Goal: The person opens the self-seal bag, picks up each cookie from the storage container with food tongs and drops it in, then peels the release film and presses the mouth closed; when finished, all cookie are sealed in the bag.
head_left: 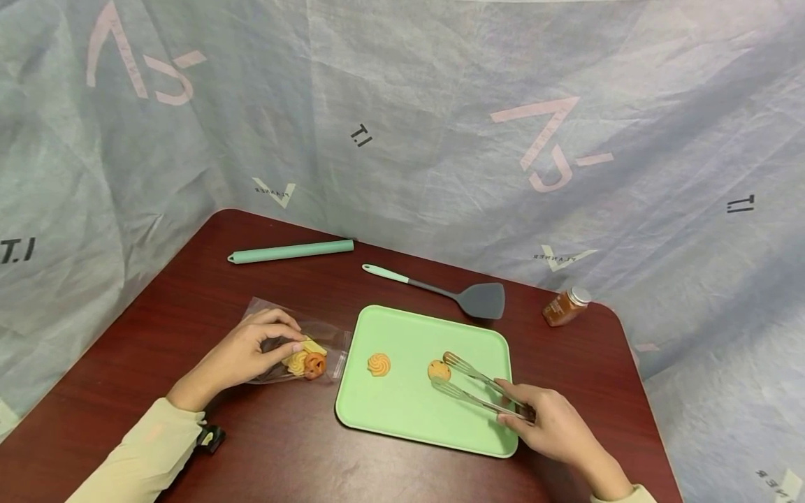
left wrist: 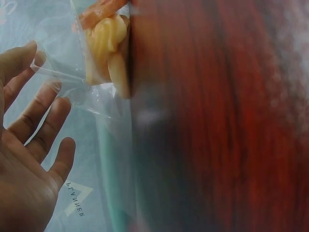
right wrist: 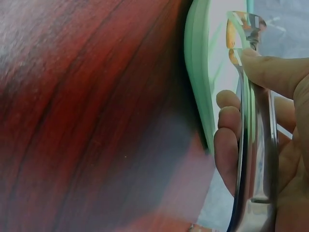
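My left hand (head_left: pixel 259 351) pinches the film of a clear plastic bag (head_left: pixel 327 335) between thumb and forefinger, its other fingers spread loosely. Several cookies (left wrist: pixel 107 43) lie in the bag, among them a yellow swirled one and an orange ring-shaped one (head_left: pixel 314 365). My right hand (head_left: pixel 553 421) grips metal tongs (head_left: pixel 481 403) over the light green tray (head_left: pixel 402 412). The tongs' two ends stand apart, one on either side of a round cookie with dark spots (head_left: pixel 438 370). Left of it on the tray sits a swirled cookie (head_left: pixel 379 365).
Behind the tray lies a grey spatula (head_left: pixel 481 300) with a pale green handle. A green rod (head_left: pixel 292 251) lies at the back left. At the back right stands a small jar (head_left: pixel 564 307) with a silver lid. Grey cloth (head_left: pixel 409 140) hangs behind the dark red table (head_left: pixel 277 447).
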The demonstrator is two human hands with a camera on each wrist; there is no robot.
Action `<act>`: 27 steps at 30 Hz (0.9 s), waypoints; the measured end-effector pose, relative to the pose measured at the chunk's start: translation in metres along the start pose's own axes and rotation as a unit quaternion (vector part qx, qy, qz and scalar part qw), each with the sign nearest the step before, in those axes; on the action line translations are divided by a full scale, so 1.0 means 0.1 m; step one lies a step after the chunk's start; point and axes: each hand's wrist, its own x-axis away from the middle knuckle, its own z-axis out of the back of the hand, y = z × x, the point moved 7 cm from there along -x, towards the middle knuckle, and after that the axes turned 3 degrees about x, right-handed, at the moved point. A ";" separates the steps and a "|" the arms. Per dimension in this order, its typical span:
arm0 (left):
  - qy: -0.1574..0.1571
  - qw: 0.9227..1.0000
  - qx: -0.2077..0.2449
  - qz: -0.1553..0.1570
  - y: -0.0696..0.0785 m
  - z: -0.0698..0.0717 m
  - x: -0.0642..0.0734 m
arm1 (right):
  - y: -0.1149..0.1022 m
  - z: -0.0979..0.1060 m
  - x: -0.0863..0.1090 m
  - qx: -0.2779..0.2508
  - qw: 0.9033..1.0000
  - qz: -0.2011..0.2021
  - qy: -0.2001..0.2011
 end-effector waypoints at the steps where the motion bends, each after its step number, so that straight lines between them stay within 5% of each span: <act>1: 0.000 1.000 -0.001 0.000 0.00 0.00 0.00 | 0.01 0.00 0.00 0.000 1.000 -0.002 0.000; 17: -0.002 1.000 -0.004 0.006 0.01 -0.02 -0.02 | 0.00 0.02 -0.08 0.043 0.999 -0.012 0.031; 27: -0.005 1.000 -0.009 0.019 0.00 -0.01 -0.01 | 0.03 0.01 -0.03 0.027 0.999 -0.022 0.022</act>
